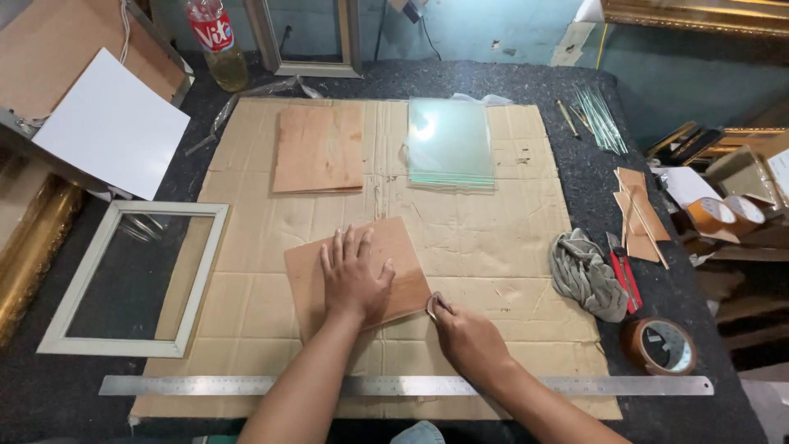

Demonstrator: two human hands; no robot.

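Left hand point(353, 275) lies flat, fingers point(343, 247) slightly spread, pressing a thin brown board point(394, 247) at frame centre. Right hand point(467, 335) fingers pinch a small object at the board's lower right corner. Open cardboard point(493, 238) surrounds it. Steel ruler point(164, 385) below, rag point(585, 275) right, empty frame point(209, 271) left.

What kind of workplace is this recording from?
Most likely a picture-framing workshop: an empty pale frame lies on the bench, a stack of cut glass panes sits on the cardboard, and gilt frame mouldings stand at the edge.
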